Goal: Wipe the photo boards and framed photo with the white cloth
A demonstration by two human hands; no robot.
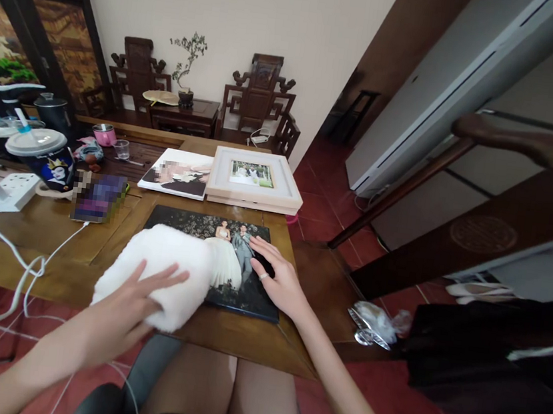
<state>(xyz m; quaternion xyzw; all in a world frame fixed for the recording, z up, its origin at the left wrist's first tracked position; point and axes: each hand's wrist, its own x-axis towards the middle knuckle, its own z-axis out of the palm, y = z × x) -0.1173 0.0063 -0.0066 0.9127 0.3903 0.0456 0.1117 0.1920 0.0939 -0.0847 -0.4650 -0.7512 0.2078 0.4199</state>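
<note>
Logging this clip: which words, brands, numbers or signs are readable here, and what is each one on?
No readable text in this view.
Chair back: carved round emblem, too unclear to read as a character.
Phone: pixelated, nothing legible.
Lidded cup: printed figure, no lettering I can make out.
Photo panel under the hands: a picture, no legible words.

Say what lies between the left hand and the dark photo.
A white cloth: the head view shows it under the left hand, covering the dark photo's lower left part.
</note>
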